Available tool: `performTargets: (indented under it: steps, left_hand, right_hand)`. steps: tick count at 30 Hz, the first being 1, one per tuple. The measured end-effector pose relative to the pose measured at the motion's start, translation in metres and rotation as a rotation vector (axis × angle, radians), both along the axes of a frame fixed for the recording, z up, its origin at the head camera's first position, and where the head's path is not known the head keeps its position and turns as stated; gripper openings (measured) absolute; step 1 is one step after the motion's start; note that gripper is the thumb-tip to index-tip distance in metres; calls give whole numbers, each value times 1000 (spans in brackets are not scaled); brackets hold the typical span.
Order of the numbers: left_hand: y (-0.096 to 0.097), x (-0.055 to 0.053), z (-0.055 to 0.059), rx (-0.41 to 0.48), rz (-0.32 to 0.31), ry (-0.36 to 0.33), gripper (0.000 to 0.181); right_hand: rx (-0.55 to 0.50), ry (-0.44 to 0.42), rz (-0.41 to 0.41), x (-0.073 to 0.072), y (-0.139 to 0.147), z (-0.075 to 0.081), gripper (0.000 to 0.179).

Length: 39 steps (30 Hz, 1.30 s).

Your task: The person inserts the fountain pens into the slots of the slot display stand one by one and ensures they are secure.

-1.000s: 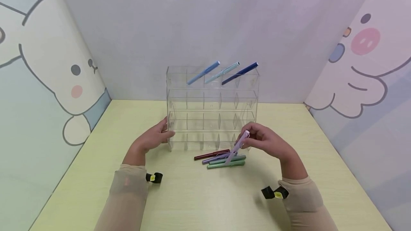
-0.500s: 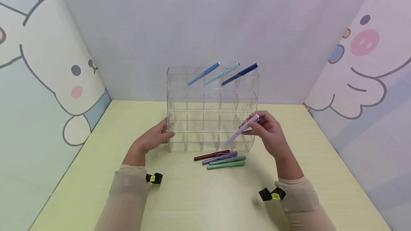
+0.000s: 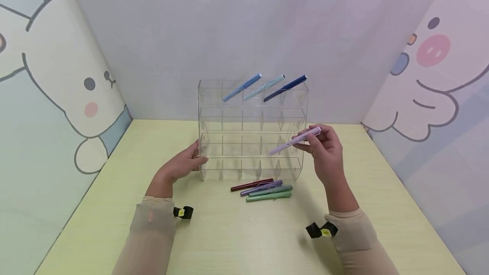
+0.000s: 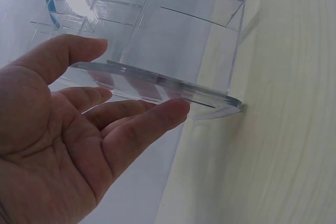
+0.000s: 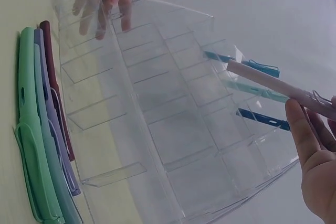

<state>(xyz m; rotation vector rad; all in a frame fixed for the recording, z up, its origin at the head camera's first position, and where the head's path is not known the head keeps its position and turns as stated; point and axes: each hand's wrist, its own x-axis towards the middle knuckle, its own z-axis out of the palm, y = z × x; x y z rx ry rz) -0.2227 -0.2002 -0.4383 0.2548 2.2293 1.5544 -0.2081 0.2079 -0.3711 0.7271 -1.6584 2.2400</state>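
Note:
A clear acrylic pen rack (image 3: pixel 252 133) with tiered compartments stands on the table. My left hand (image 3: pixel 182 164) holds its left side panel; in the left wrist view the thumb is on one face of the panel and the fingers (image 4: pixel 152 121) are on the other. My right hand (image 3: pixel 324 152) pinches a pale lilac pen (image 3: pixel 294 141), tilted with its clip end up to the right, in front of the rack's right part. Three pens lie slanted in the top tier: blue (image 3: pixel 242 87), pale aqua (image 3: pixel 264 87) and navy (image 3: pixel 285 88).
Below the rack's front edge several capped pens lie side by side on the table: dark red (image 3: pixel 252 185), purple (image 3: pixel 261 188), grey-green (image 3: pixel 270 191) and light green (image 3: pixel 268 197). A plain wall (image 3: pixel 244 33) rises behind, with cartoon-printed panels on both sides.
The right hand has lifted the lilac pen off the pile, moving it up and to the right, and the pen has tilted flatter. The left hand has stayed on the rack.

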Motion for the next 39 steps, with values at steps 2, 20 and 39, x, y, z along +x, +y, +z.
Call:
performTargets:
  steps: [2,20,39]
  left_hand:
    - [0,1,1,-6,4,-5,83]
    - [1,3,5,-21,8,2,83]
    - [1,1,3,-6,0,15,82]
  right_hand:
    - [-25,6,-17,-2,-2,1,24]
    - [-128,111,-88,-45,-45,21,37]
    - [-104,157,-145,-77,-86,42,37]
